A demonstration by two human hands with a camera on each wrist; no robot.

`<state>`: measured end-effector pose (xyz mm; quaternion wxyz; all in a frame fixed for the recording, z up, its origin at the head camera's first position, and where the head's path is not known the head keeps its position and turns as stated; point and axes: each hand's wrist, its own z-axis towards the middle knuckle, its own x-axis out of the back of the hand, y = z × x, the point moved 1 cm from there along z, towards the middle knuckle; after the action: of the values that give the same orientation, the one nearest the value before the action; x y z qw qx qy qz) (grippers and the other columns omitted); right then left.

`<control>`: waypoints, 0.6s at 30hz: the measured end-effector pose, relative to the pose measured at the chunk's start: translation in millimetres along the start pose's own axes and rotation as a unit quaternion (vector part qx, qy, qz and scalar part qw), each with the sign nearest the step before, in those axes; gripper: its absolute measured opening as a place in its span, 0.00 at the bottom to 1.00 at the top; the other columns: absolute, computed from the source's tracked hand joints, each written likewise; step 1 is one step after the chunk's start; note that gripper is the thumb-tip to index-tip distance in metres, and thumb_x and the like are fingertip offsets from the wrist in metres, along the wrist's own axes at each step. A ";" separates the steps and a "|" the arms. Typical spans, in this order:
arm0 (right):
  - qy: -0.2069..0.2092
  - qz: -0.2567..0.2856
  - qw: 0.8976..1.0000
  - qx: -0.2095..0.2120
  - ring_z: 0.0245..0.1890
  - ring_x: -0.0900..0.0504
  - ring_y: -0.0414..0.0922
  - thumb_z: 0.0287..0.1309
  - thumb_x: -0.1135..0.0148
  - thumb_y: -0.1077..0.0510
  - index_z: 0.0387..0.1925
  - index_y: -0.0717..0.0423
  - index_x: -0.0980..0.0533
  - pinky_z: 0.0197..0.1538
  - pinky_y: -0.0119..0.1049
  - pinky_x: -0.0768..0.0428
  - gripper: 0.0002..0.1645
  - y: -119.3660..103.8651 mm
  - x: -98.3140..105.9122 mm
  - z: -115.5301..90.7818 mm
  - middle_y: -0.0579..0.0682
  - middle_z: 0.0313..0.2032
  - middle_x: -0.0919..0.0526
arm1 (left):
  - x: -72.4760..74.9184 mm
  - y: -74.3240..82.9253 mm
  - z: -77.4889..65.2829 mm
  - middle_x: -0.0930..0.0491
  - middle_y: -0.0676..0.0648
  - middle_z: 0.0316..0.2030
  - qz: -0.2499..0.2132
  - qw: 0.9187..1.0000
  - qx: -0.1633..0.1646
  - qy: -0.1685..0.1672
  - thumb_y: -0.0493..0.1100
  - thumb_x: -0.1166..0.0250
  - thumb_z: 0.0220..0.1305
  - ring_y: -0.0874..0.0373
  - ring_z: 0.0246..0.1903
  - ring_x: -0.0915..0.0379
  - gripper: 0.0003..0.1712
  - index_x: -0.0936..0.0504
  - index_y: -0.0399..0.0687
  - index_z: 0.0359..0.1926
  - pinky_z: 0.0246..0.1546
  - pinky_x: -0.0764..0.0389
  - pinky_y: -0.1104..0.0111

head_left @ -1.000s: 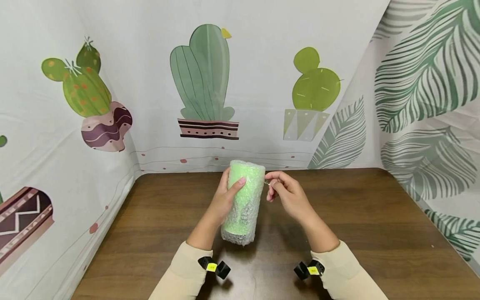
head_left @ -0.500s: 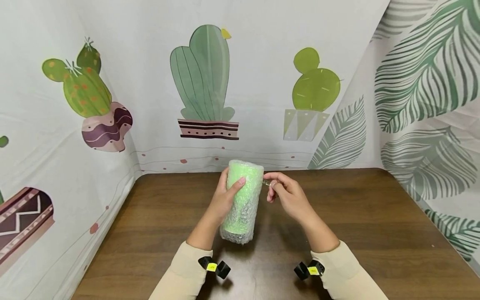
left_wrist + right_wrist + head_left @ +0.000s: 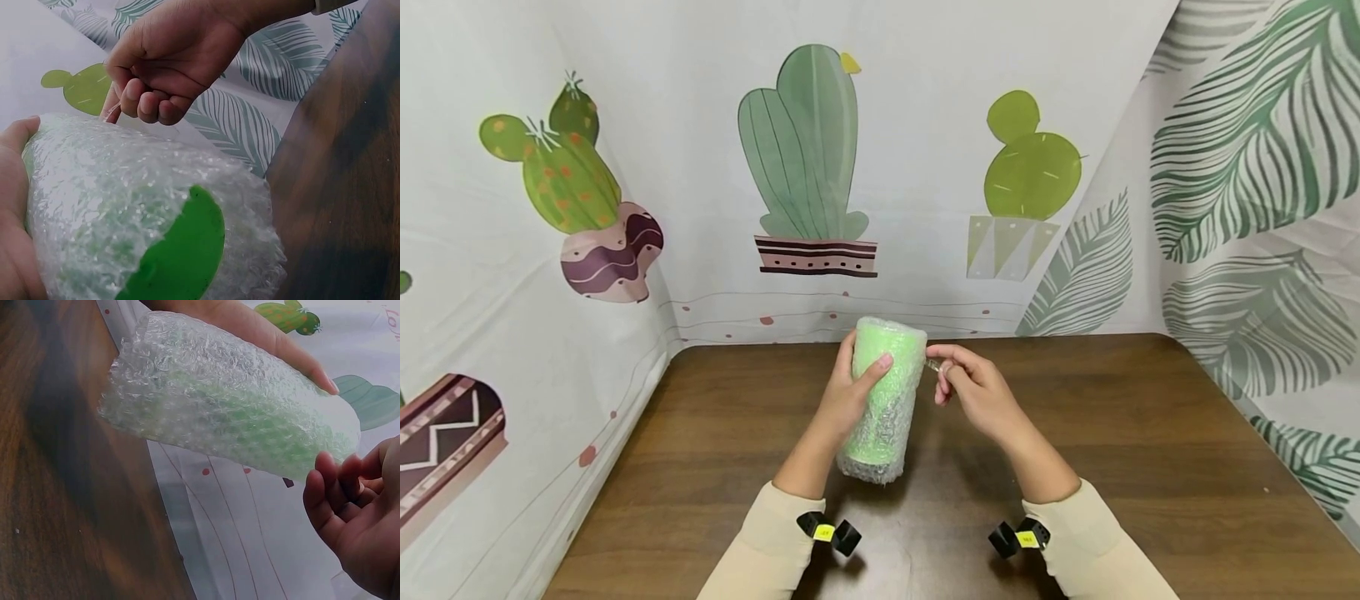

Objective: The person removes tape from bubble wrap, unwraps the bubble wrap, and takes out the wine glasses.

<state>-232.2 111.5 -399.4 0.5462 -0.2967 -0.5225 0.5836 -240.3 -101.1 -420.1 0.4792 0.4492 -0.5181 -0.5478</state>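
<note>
A light-green cylinder wrapped in clear bubble wrap is held tilted over the brown table, its upper end leaning away. My left hand grips it from the left, thumb across its front; the other fingers go behind it. On the opposite side, close to the upper end, my right hand pinches a thin strip of clear plastic that sticks out from the wrap. The left wrist view shows this right hand with its lower fingers curled. A darker green patch shows through the wrapping there.
The wooden table has rounded far corners. Behind it hangs a white cloth printed with cacti and leaves. Both wrists carry small black cameras over cream sleeves.
The wrapped cylinder has shifted slightly left with my left hand, its lower end a little higher. My right hand stays almost in place, pinching the clear strip.
</note>
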 end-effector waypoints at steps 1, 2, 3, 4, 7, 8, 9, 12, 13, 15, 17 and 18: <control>-0.001 -0.002 1.000 0.000 0.25 0.20 0.43 0.74 0.59 0.65 0.57 0.67 0.25 0.36 0.36 0.16 0.19 0.0 0.3 0.0 0.55 0.25 0.29 | -0.1 0.2 0.1 0.29 0.38 0.58 -0.001 1.000 -0.001 -0.001 0.56 0.36 0.67 0.50 0.41 0.20 0.42 0.47 0.72 0.76 0.39 0.14 0.58; 0.000 -0.004 1.000 0.001 0.25 0.20 0.43 0.74 0.59 0.65 0.57 0.66 0.25 0.37 0.35 0.16 0.20 0.0 0.5 0.0 0.55 0.24 0.29 | -0.2 0.6 0.1 0.29 0.37 0.58 -0.002 1.000 -0.002 -0.001 0.56 0.36 0.67 0.50 0.41 0.20 0.42 0.47 0.72 0.76 0.39 0.14 0.58; 0.000 -0.010 1.000 0.003 0.25 0.20 0.43 0.74 0.59 0.66 0.58 0.65 0.25 0.37 0.35 0.17 0.20 0.0 0.8 -0.1 0.55 0.24 0.29 | -0.3 0.8 0.2 0.29 0.38 0.58 -0.002 1.000 -0.002 0.000 0.57 0.35 0.67 0.50 0.41 0.20 0.42 0.47 0.72 0.76 0.39 0.14 0.57; -0.002 -0.016 1.000 0.005 0.25 0.21 0.44 0.73 0.60 0.66 0.58 0.65 0.25 0.37 0.35 0.17 0.21 -0.2 1.0 -0.3 0.55 0.24 0.29 | 0.0 0.8 0.4 0.29 0.38 0.58 -0.001 1.000 -0.002 0.002 0.57 0.35 0.67 0.50 0.41 0.20 0.42 0.47 0.73 0.76 0.39 0.14 0.57; -0.011 -0.034 0.999 0.009 0.25 0.21 0.44 0.71 0.61 0.67 0.60 0.63 0.25 0.37 0.34 0.19 0.23 -0.4 1.5 -0.9 0.55 0.23 0.27 | 0.6 0.6 0.6 0.29 0.38 0.59 0.006 1.000 -0.001 0.009 0.57 0.34 0.66 0.49 0.42 0.19 0.44 0.48 0.74 0.76 0.40 0.14 0.57; -0.013 -0.040 0.999 0.010 0.25 0.21 0.43 0.71 0.61 0.68 0.60 0.63 0.25 0.37 0.33 0.19 0.24 -0.4 1.6 -1.0 0.55 0.22 0.27 | 1.0 0.6 0.6 0.30 0.37 0.60 0.011 1.000 -0.002 0.011 0.57 0.34 0.66 0.48 0.42 0.19 0.45 0.49 0.73 0.76 0.40 0.14 0.57; -0.014 -0.043 0.999 0.011 0.25 0.21 0.44 0.71 0.61 0.68 0.60 0.63 0.25 0.37 0.34 0.19 0.24 -0.5 1.7 -1.2 0.56 0.22 0.27 | 1.3 0.2 0.9 0.30 0.38 0.60 0.014 1.000 -0.003 0.014 0.57 0.33 0.66 0.48 0.43 0.19 0.45 0.49 0.74 0.76 0.40 0.14 0.56; -0.008 -0.038 0.999 0.001 0.25 0.22 0.44 0.71 0.60 0.67 0.59 0.62 0.25 0.35 0.36 0.19 0.23 -0.6 1.7 -1.2 0.56 0.23 0.27 | 1.9 0.1 1.1 0.30 0.39 0.61 0.025 0.999 -0.007 0.022 0.58 0.33 0.65 0.46 0.44 0.19 0.46 0.49 0.76 0.76 0.41 0.13 0.55; -0.004 -0.036 0.999 -0.005 0.24 0.21 0.44 0.72 0.59 0.66 0.58 0.61 0.24 0.35 0.36 0.18 0.21 -0.7 1.6 -1.1 0.56 0.24 0.27 | 2.1 0.1 1.2 0.30 0.39 0.61 0.027 0.999 -0.007 0.024 0.58 0.32 0.65 0.45 0.45 0.19 0.47 0.50 0.76 0.76 0.41 0.13 0.55; 0.002 -0.036 0.999 -0.017 0.24 0.21 0.44 0.72 0.58 0.66 0.54 0.60 0.23 0.34 0.38 0.17 0.19 -0.8 1.3 -0.9 0.55 0.24 0.26 | 2.2 0.4 1.1 0.30 0.40 0.61 0.033 0.999 -0.006 0.031 0.59 0.32 0.64 0.45 0.45 0.20 0.47 0.49 0.78 0.76 0.41 0.14 0.55; 0.003 -0.039 0.999 -0.026 0.24 0.21 0.44 0.72 0.57 0.65 0.51 0.61 0.22 0.34 0.40 0.16 0.17 -0.6 0.9 -0.7 0.55 0.24 0.26 | 2.6 0.6 0.9 0.30 0.40 0.62 0.041 0.998 -0.005 0.037 0.60 0.32 0.63 0.44 0.46 0.20 0.47 0.49 0.79 0.76 0.41 0.14 0.55; 0.002 -0.041 0.999 -0.030 0.24 0.21 0.43 0.72 0.57 0.65 0.49 0.61 0.22 0.34 0.41 0.16 0.16 -0.6 0.6 -0.7 0.55 0.24 0.26 | 2.8 0.7 0.7 0.30 0.40 0.62 0.044 0.998 -0.004 0.040 0.61 0.31 0.63 0.44 0.46 0.20 0.47 0.49 0.79 0.76 0.41 0.14 0.55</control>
<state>-231.6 112.2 -398.9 0.5616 -0.2920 -0.5507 0.5441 -241.3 -103.8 -419.4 0.5253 0.4451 -0.5157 -0.5099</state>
